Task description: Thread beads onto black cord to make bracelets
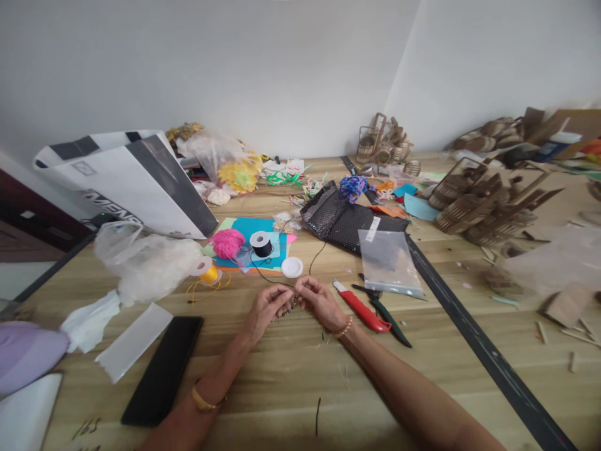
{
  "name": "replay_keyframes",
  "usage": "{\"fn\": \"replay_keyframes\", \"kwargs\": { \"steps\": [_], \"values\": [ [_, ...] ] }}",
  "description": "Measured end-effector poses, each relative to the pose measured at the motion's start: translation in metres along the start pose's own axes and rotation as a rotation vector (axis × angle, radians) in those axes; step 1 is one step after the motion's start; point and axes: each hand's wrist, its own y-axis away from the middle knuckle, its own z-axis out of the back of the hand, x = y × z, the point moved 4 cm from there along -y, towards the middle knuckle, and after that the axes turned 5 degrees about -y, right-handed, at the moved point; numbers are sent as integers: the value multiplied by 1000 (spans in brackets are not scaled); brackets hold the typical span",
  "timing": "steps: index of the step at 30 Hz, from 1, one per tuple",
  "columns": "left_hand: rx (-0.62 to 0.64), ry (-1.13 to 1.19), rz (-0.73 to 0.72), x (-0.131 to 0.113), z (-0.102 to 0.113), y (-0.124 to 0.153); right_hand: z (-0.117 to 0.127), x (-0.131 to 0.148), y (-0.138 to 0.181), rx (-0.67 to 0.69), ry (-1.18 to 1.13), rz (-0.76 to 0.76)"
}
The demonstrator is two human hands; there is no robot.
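Observation:
My left hand [268,307] and my right hand [318,299] meet at the middle of the wooden table [291,382], fingers pinched together on a thin black cord [315,257]. The cord runs back toward a black spool [261,243] lying on blue paper [248,228]. What sits between the fingertips is too small to make out. A gold bangle circles my left wrist and a bead bracelet my right.
Red utility knife [360,307] and green-handled tool [389,321] lie right of my hands. Pink yarn [227,242], yellow spool [206,270], white lid [292,267], clear bag [389,262], black mesh pouch [342,216], black phone [164,369], shopping bag [136,181], wooden models [483,200].

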Motion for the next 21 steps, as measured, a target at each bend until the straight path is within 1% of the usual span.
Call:
{"fn": "replay_keyframes", "kwargs": {
  "steps": [4, 9, 12, 15, 21],
  "values": [
    [13, -12, -11, 2, 0, -2, -1, 0, 0, -2, 12, 9],
    [-17, -4, -2, 4, 3, -2, -2, 1, 0, -11, 16, -10],
    [-19, 14, -6, 5, 4, -2, -3, 2, 2, -9, 55, -14],
    [6, 13, 12, 4, 3, -1, -5, 3, 3, -20, 89, -3],
    [78, 73, 35, 3, -1, 2, -6, 6, 4, -20, 80, 20]
  ]
}}
